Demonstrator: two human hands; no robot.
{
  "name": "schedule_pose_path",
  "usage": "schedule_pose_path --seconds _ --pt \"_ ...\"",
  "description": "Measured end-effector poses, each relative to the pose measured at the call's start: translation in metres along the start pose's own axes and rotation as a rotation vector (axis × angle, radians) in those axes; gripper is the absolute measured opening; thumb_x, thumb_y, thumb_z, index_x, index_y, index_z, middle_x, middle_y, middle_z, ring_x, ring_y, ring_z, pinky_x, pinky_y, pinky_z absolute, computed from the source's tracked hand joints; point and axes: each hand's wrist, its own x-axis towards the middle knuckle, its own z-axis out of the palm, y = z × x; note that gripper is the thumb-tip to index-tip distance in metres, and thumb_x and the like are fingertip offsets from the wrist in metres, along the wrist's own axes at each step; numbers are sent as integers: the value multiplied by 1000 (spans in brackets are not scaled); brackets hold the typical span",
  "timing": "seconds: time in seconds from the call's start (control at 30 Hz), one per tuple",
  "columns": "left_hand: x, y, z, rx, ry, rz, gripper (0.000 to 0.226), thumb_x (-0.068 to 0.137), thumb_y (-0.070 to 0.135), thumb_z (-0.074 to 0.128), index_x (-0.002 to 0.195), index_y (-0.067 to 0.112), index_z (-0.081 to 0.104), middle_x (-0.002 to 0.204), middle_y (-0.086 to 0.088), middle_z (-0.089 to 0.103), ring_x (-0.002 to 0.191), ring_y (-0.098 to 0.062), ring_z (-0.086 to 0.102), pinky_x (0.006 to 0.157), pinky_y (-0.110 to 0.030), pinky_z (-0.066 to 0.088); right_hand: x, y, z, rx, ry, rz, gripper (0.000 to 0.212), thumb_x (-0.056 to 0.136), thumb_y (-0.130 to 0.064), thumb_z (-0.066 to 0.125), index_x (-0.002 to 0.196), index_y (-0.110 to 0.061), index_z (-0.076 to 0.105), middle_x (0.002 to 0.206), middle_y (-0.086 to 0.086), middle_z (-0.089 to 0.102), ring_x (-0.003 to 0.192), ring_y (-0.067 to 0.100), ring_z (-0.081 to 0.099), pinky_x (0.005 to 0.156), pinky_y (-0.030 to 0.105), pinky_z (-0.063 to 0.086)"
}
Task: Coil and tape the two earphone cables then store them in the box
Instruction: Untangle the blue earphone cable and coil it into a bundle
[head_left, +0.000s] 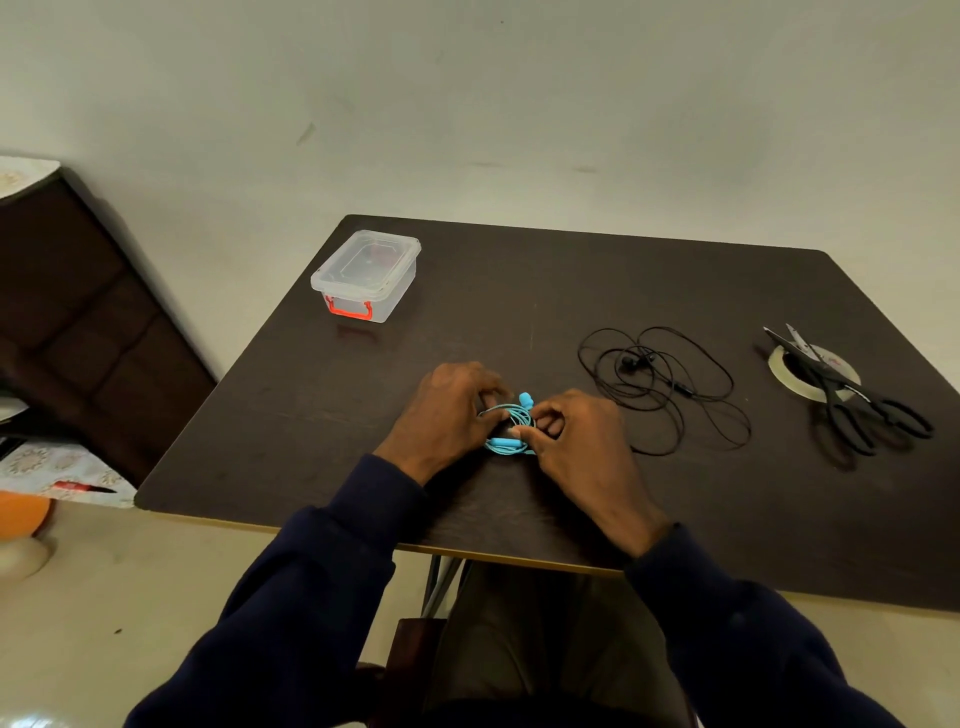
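Head view: a dark brown table (571, 291) fills the middle of the scene, its near edge trimmed in a pale strip; both of the person's arms in dark navy sleeves (332, 561) reach over that near edge. The left hand (447, 410) and the right hand (576, 441) meet near the table's centre, close to the near side, with the blue earphone cable (511, 422) between them. The cable is gathered into a small coil; an earbud sticks out at its far side and a blue inline piece lies along its near side. The left hand's fingers are curled and pinch the coil's left side; the right hand's thumb and fingertips are bent in and pinch its right side (whether the coil rests on the table or is lifted just off it cannot be told).

Just right of the right hand, the black earphone cable (665, 389) lies loose on the table in wide untidy loops, its earbuds near the middle of the tangle. Further right, near the table's right edge, a roll of tape (779, 364) lies flat; black-handled scissors (857, 402) rest across it, blades pointing far-left.

At the far left corner stands the clear plastic box (366, 275), lid on, with a red latch (349, 309) on its near end; it is well apart from the hands. A dark wooden cabinet (78, 312) stands left of the table.
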Motion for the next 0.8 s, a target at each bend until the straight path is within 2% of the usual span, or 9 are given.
schedule_pose_path --seconds 0.1,0.17,0.33,0.43,0.53,0.67,0.8 --pt "3 -3 -2 20 -46 14 28 89 26 76 116 27 75 94 4 61 82 -10 53 73 -25 40 5 -3 -2 13 -49 13 29 83 -27 82 107 -12 77 88 0 73 71 6 63 74 29 60" --pt "5 -5 -2 40 -55 11 19 87 26 77 106 23 79 97 0 63 85 -15 58 72 -28 44 8 -5 -3 13 -81 33 28 84 -23 82 110 -12 77 91 0 75 72 4 64 75 26 60" --pt "6 -4 0 15 -50 -3 11 84 26 81 94 21 80 97 2 67 84 -10 58 78 -36 56 14 -7 -4 2 -137 64 20 86 -22 80 104 -14 79 94 1 77 75 5 69 75 25 61" --pt "4 -5 -1 -90 -47 -22 12 83 27 82 95 24 81 95 5 68 82 -8 61 76 -32 58 12 -7 -7 17 -139 66 18 87 -22 79 104 -15 79 86 -3 76 71 3 68 69 20 58" --pt "1 -8 -2 -257 -98 -49 19 88 20 77 106 24 79 100 6 69 89 -6 65 79 -22 57 7 -6 -10 16 -157 51 26 86 -24 78 111 -14 75 86 -4 73 73 4 66 76 28 61" --pt "-3 -7 0 -388 -84 -65 24 91 13 73 113 21 76 103 9 72 92 1 66 79 -10 51 1 -2 -14 14 -105 -10 29 88 -28 77 114 -16 75 83 -5 72 70 4 64 74 31 61" --pt "-3 -6 0 -401 -71 -87 21 92 15 72 112 21 76 103 10 72 92 4 65 78 -8 50 2 1 -17 30 -98 -48 21 92 -25 72 111 -16 76 96 -3 73 72 -1 61 72 19 56"
